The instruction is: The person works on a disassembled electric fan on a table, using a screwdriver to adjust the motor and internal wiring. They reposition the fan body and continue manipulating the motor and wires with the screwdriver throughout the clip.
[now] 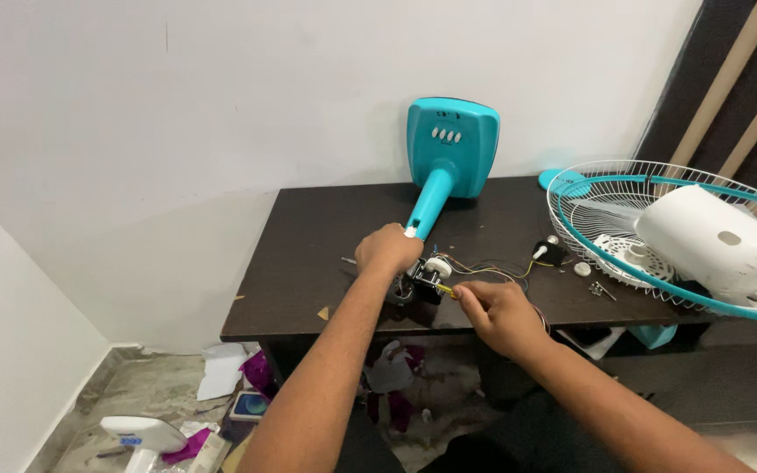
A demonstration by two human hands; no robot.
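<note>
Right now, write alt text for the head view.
Two bare hands work on a small fan motor on a dark table: the left hand steadies it, and the right hand holds a yellow screwdriver against it. A teal fan base leans on the wall; a grille lies right.

Both forearms reach forward, left hand [386, 249] curled in a closed grip, right hand [499, 314] pinching.

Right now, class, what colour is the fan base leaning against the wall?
Turquoise. The fan base and its stem show best in the head view.
</note>
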